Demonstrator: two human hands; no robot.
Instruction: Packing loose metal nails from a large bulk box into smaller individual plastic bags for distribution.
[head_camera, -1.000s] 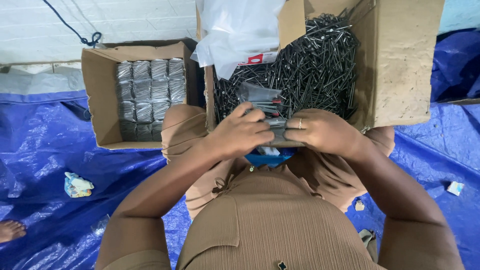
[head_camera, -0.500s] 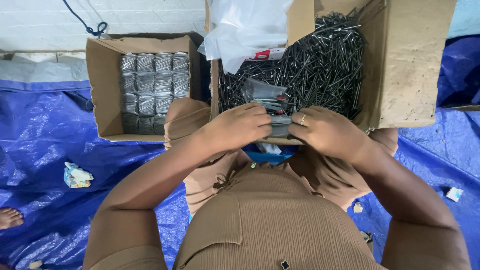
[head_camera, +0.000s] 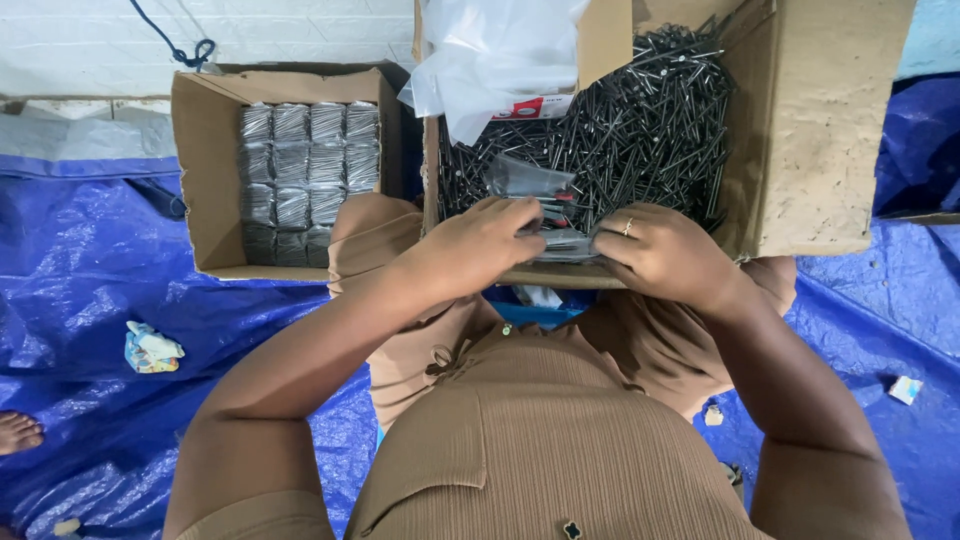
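The left hand (head_camera: 487, 243) was curled, with its fingers bent down over a small clear packet of nails (head_camera: 563, 243). The right hand (head_camera: 668, 252) was curled too and gripped the other end of the same packet. A ring was on one finger of the right hand. The packet sat between the two hands, at the near edge of the big cardboard box (head_camera: 815, 150), just above the person's lap.

The big box was full of loose dark nails (head_camera: 640, 130) in a messy pile. Another little clear bag (head_camera: 525, 178) lay on the nails, just behind the left hand. A white plastic bag (head_camera: 500, 55) hung over the back of the big box, and a label with a red patch (head_camera: 535, 106) showed under it.

To the left stood a smaller cardboard box (head_camera: 205, 170). Shiny silver packets (head_camera: 300, 170) were lined up in neat rows inside it. Both boxes sat on a blue plastic sheet (head_camera: 90, 290). A crumpled scrap (head_camera: 150, 348) lay on the sheet at the left, and a small white scrap (head_camera: 905, 389) lay at the right.
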